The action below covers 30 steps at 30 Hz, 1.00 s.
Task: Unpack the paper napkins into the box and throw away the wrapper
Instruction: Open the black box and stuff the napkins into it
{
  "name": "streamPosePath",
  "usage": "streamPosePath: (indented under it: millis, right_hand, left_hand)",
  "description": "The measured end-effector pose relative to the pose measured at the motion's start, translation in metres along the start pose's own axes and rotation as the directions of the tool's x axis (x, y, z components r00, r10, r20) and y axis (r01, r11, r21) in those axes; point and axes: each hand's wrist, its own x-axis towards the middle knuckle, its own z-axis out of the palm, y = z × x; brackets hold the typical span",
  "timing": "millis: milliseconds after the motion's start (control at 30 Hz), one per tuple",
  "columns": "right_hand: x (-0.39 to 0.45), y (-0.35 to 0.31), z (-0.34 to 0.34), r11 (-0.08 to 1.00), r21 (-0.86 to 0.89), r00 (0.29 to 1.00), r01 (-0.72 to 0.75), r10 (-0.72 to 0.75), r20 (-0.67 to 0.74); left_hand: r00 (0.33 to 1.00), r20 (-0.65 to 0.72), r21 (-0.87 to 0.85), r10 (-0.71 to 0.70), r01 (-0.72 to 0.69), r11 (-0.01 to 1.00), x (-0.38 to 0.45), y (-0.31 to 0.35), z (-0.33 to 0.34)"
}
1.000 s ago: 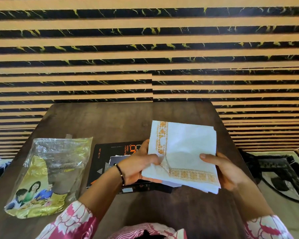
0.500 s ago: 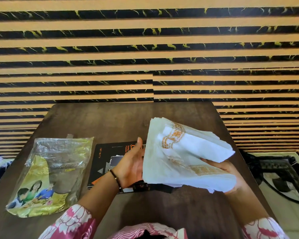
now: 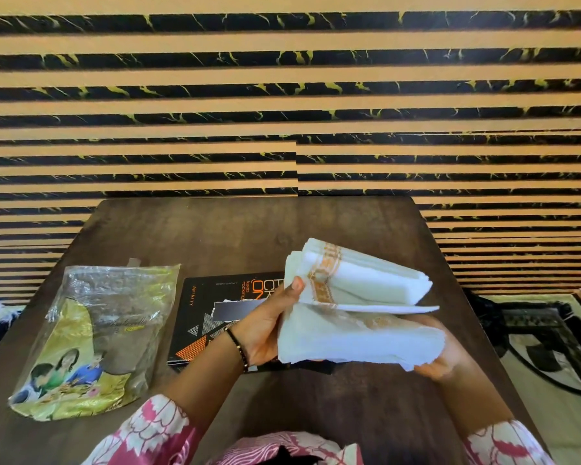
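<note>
A thick stack of white paper napkins [image 3: 359, 333] with an orange printed border is bent into a fold above the table. My left hand [image 3: 265, 327] grips its left edge, thumb on top. My right hand [image 3: 446, 360] supports the stack from beneath on the right, mostly hidden by the paper. Under the napkins lies a flat black box [image 3: 212, 317] with orange lettering and triangles, partly covered. The empty plastic wrapper [image 3: 94, 340], clear with a yellow printed picture, lies flat on the table to the left of the box.
The dark wooden table [image 3: 235, 236] stands against a wall of tan and black stripes. A black metal stand [image 3: 534, 330] sits on the floor to the right. Patterned cloth shows at the far left edge.
The napkin stack went from held flat and facing me to folded over on itself. My left hand shifted to its left edge and my right hand moved underneath.
</note>
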Motion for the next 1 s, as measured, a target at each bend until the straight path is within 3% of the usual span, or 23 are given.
streamPosePath:
  millis: [100, 133, 200, 233, 267, 300, 400, 467, 567, 700, 833, 1000]
  right_hand:
    - [0.010, 0.003, 0.001, 0.995, 0.102, 0.984, -0.004, 0.022, -0.178]
    - [0.011, 0.004, 0.010, 0.998, 0.054, 0.974, -0.044, 0.055, -0.220]
    - [0.010, 0.007, 0.024, 0.995, -0.063, 0.985, 0.074, -0.083, -0.154]
    - [0.008, 0.010, 0.015, 0.991, -0.116, 0.979, 0.060, -0.081, -0.189]
    - [0.009, 0.012, 0.006, 0.998, -0.063, 0.953, 0.022, -0.040, -0.299]
    - [0.005, 0.011, 0.011, 0.995, -0.097, 0.961, 0.011, -0.037, -0.275]
    - [0.006, 0.003, 0.015, 0.996, -0.013, 0.992, -0.092, 0.093, 0.088]
    - [0.004, -0.004, 0.000, 0.979, -0.170, 0.978, -0.111, 0.138, 0.157]
    - [0.004, -0.003, -0.007, 0.962, -0.271, 0.984, -0.039, 0.084, 0.158]
    - [0.007, -0.003, -0.006, 0.970, -0.243, 0.993, 0.026, 0.004, 0.122]
    - [0.008, -0.004, -0.008, 0.994, -0.099, 0.992, 0.037, -0.025, 0.126]
    - [0.010, -0.005, -0.015, 0.998, -0.032, 0.995, 0.060, -0.057, 0.087]
  left_hand:
    - [0.997, -0.011, 0.039, -0.081, 0.082, 0.996, -0.001, 0.001, -0.001]
    - [0.995, -0.012, 0.048, -0.096, 0.096, 0.994, 0.000, 0.001, -0.003]
    - [0.994, -0.010, 0.064, -0.112, 0.112, 0.992, -0.001, 0.001, -0.004]
    - [0.992, -0.019, 0.068, -0.121, 0.122, 0.990, -0.001, 0.001, -0.004]
    - [0.991, -0.028, 0.071, -0.129, 0.130, 0.989, -0.001, 0.001, -0.004]
    - [0.991, -0.041, 0.078, -0.129, 0.132, 0.988, -0.001, 0.001, -0.006]
    - [0.985, -0.104, 0.126, -0.141, 0.154, 0.980, 0.000, 0.003, -0.004]
    - [0.970, -0.191, 0.175, -0.151, 0.185, 0.967, 0.002, 0.004, -0.001]
    - [0.947, -0.272, 0.226, -0.171, 0.235, 0.945, 0.005, 0.004, -0.003]
    - [0.934, -0.308, 0.329, -0.178, 0.281, 0.902, 0.004, 0.002, -0.003]
    - [0.952, -0.241, 0.415, -0.191, 0.279, 0.866, -0.001, 0.004, 0.000]
    - [0.962, -0.176, 0.390, -0.207, 0.261, 0.883, -0.005, 0.006, 0.006]
